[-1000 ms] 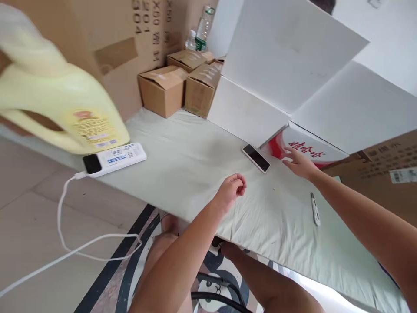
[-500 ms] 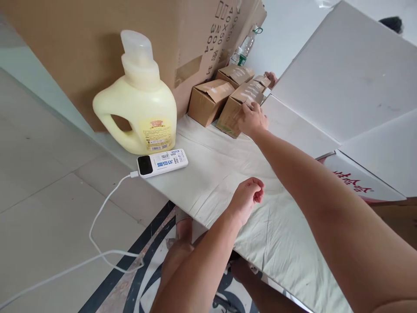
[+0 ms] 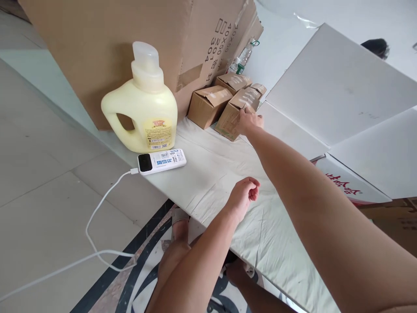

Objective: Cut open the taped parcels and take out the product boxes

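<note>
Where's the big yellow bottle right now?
In the head view, the yellow bottle stands on the left, in front of the huge cardboard box and just behind the white device.

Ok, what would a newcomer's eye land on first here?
Probably the pale yellow jug, standing upright at the left behind a white device lettered in blue. Next, the right hand, touching a small cardboard box farther back, and the large white panels on the right.
</note>
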Available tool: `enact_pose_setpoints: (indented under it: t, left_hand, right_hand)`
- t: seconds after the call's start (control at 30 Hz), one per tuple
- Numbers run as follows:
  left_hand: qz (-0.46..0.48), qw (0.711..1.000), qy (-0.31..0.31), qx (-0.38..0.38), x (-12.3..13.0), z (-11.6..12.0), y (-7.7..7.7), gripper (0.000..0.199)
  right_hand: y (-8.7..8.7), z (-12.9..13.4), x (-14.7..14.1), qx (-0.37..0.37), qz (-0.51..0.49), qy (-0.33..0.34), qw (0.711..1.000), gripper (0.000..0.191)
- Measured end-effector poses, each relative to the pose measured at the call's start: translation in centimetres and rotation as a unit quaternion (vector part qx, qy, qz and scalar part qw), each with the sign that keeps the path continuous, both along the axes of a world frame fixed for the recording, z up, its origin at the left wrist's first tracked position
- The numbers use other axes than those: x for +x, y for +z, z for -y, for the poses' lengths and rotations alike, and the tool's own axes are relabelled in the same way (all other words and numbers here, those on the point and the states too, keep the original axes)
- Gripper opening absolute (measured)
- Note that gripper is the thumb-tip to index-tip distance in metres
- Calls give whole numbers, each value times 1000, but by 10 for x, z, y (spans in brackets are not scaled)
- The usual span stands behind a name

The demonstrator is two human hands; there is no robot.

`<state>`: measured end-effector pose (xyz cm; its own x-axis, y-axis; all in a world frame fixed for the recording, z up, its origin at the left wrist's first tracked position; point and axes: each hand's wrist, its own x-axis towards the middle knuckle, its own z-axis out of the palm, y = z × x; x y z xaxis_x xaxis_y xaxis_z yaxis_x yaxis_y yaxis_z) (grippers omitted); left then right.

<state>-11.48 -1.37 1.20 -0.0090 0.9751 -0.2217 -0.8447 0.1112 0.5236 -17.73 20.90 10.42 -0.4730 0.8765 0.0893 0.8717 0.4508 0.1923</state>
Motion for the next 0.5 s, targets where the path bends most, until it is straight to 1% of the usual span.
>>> enact_pose_setpoints:
  t: [0.1,0.17,0.23,0.27,0.3,0.33,0.37,0.43,0.47,0.5]
  left_hand:
    - [-14,1000,6,-1,-4,-2,2,12]
    - [-29,1000,11,-5,-7,-3,4,11]
    - [-56,998,23,-10,-12,-4,5,10]
    - [-76,996,42,-17,-15,-4,5,8]
    - [-99,992,77,-29,-18,-3,5,6]
    - [-124,983,129,-45,-22,-3,5,5]
    - [-147,969,191,-64,-26,-2,4,6]
    - [-182,924,320,-99,-35,1,4,6]
    - [-197,900,374,-107,-40,2,3,6]
    - [-216,878,414,-107,-45,3,2,7]
  right_hand:
    - [1,15,11,11,16,40,999,61]
    - [4,32,23,17,23,71,997,57]
    - [6,53,43,23,28,103,994,51]
    - [7,65,57,26,28,122,992,49]
    - [6,78,75,27,27,135,990,48]
    - [5,91,96,28,25,146,989,48]
    - [3,105,121,36,7,174,984,50]
    - [-4,136,179,41,-27,187,981,51]
    - [-9,152,211,35,-42,175,983,51]
    - [-15,170,244,24,-58,155,986,50]
